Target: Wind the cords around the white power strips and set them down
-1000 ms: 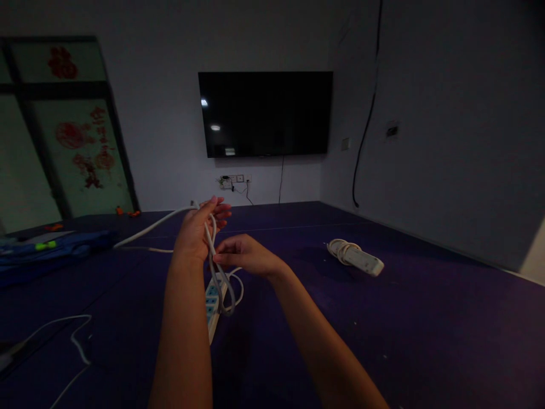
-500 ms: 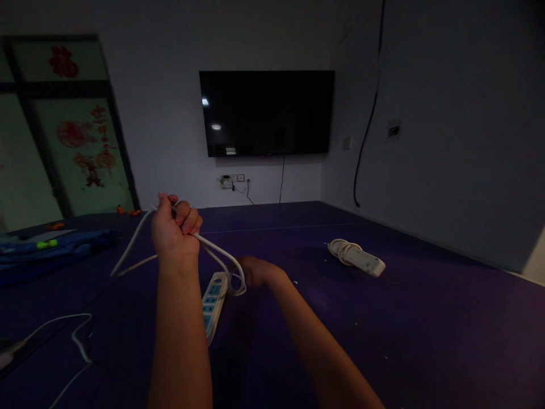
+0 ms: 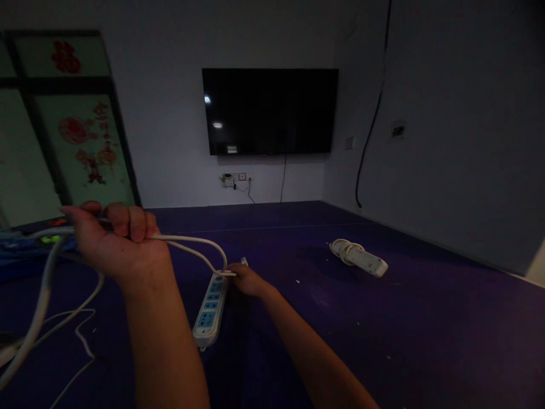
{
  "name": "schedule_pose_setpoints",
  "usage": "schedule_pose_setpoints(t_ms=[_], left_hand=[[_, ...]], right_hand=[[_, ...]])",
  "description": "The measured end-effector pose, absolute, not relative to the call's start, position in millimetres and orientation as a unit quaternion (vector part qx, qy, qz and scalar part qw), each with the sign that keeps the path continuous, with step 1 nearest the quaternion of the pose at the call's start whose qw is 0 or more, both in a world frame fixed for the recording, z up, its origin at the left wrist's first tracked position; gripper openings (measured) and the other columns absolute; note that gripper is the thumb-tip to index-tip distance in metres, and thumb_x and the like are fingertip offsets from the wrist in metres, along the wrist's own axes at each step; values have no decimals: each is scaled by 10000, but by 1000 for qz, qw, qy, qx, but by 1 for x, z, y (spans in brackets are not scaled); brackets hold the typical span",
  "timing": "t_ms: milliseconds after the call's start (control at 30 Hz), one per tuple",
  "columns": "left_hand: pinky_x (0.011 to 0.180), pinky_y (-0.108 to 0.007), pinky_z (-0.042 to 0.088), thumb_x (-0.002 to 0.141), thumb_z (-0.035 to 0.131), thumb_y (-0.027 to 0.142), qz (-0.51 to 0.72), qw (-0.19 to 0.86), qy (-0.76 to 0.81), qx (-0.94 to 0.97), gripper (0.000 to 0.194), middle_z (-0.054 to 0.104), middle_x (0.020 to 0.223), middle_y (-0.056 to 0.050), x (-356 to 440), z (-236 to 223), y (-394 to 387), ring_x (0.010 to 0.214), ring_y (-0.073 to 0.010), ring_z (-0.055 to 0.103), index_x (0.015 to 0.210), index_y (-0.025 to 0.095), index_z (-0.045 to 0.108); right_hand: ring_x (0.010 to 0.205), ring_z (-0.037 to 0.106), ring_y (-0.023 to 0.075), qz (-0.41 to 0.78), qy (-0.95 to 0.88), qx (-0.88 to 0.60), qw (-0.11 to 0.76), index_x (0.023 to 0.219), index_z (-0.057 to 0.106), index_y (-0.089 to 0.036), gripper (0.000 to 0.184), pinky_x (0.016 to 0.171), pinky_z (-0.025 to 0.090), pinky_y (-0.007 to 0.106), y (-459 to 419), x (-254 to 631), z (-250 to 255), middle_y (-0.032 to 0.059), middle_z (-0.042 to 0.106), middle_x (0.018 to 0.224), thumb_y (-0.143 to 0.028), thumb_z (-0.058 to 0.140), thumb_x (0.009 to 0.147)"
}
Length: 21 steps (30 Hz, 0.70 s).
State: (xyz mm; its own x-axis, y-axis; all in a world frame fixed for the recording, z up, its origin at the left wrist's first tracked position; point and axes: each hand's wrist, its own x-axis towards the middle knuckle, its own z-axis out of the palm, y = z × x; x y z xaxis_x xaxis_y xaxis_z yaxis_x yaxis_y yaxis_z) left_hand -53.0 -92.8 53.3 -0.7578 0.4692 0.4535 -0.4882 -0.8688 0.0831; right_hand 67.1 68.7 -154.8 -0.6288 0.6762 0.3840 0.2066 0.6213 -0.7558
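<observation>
My left hand [image 3: 123, 241] is closed around a white power cord [image 3: 191, 238], raised to the left above the purple surface. Cord loops hang from its left side, and two strands stretch across to my right hand [image 3: 247, 279]. That hand is closed on the cord at the far end of a white power strip [image 3: 212, 309]; its fingertips are partly hidden. The strip lies with its blue sockets facing up. A small white piece [image 3: 244, 261] sticks up just behind my right hand; I cannot make out what it is.
Another power strip [image 3: 368, 263], wrapped in its own cord, lies to the right on the purple surface [image 3: 306, 341]. A thin white cable [image 3: 83, 341] runs along the left, near blue cloth [image 3: 17, 253]. Behind, a television [image 3: 270, 111] hangs on the wall.
My left hand has moved left and nearer, drawing the cord out straighter toward my right hand. My right hand has shifted slightly, and more of the power strip shows.
</observation>
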Motion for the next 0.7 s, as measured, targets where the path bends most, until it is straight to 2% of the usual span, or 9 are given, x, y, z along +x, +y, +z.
schedule_pose_setpoints(t_ms=[100, 200, 400, 533, 700], left_hand=[[326, -182, 19, 966, 170, 481, 934, 259, -19, 245, 529, 67, 443, 78, -57, 51, -94, 297, -61, 90, 598, 181, 404], [325, -184, 31, 978, 184, 434, 928, 270, -7, 259, 505, 63, 453, 77, -59, 49, -94, 301, -63, 89, 605, 180, 410], [321, -190, 28, 975, 247, 395, 919, 304, 27, 249, 439, 56, 470, 78, -57, 50, -90, 306, -71, 64, 633, 186, 426], [322, -188, 45, 971, 282, 387, 907, 342, 33, 245, 413, 69, 467, 87, -55, 49, -83, 308, -70, 70, 640, 187, 427], [315, -183, 91, 973, 283, 371, 907, 340, 19, 250, 407, 121, 447, 94, -61, 48, -82, 299, -63, 119, 646, 184, 437]], right_hand=[[888, 564, 164, 348, -806, -270, 394, 733, 611, -184, 194, 870, 417, 294, 77, 76, -157, 19, 638, 841, -31, 492, 714], [772, 545, 160, 364, -770, -286, 439, 668, 575, -186, 175, 799, 423, 292, 84, 86, -160, -1, 594, 711, -46, 474, 692], [631, 513, 133, 422, -669, -313, 526, 594, 527, -184, 136, 663, 410, 252, 99, 102, -162, -7, 555, 609, -118, 452, 686], [542, 495, 115, 465, -596, -324, 569, 605, 496, -192, 101, 588, 398, 231, 106, 110, -163, -25, 532, 544, -209, 450, 693], [458, 440, 101, 503, -511, -339, 609, 608, 463, -205, 140, 505, 367, 224, 111, 120, -174, -60, 454, 475, -325, 472, 681]])
